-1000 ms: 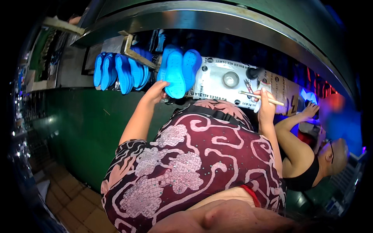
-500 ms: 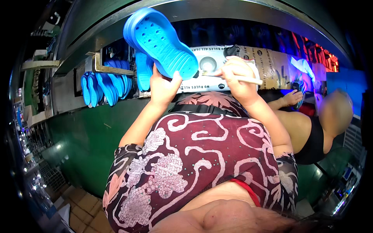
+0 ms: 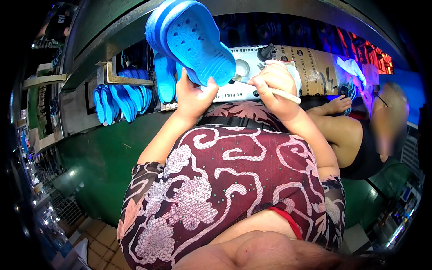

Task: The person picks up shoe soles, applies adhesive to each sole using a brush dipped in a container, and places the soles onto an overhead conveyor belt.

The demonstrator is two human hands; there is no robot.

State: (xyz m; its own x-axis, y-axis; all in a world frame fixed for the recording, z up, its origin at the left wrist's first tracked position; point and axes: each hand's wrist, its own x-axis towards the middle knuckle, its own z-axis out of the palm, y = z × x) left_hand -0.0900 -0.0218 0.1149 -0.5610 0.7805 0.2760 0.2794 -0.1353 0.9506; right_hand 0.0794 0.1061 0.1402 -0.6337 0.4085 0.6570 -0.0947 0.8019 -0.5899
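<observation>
My left hand (image 3: pixel 194 98) is closed around the heel end of a bright blue foam shoe sole (image 3: pixel 193 42), thumb on its edge. The sole is tilted up, its inner face with small holes turned to me. Pinched in my right hand (image 3: pixel 276 83) is a brush (image 3: pixel 286 95) with a pale handle. Its dark bristle end points at the sole's heel edge; whether they touch I cannot tell. Behind the brush tip a round dish (image 3: pixel 243 67) sits on the printed white covering (image 3: pixel 245 93). A black cone-shaped nozzle (image 3: pixel 266 52) stands beyond my right hand.
More blue soles (image 3: pixel 121 99) stand in a row at the left, beside a metal bracket (image 3: pixel 128 80). Another blue sole (image 3: pixel 165 83) lies left of my left hand. Brown printed cardboard (image 3: pixel 317 72) continues rightward. At the right a co-worker's hand (image 3: pixel 338 104) rests by the bench.
The sole in my left hand has moved slightly up and right and turned a little. My right hand with the brush has dipped slightly. The co-worker has shifted.
</observation>
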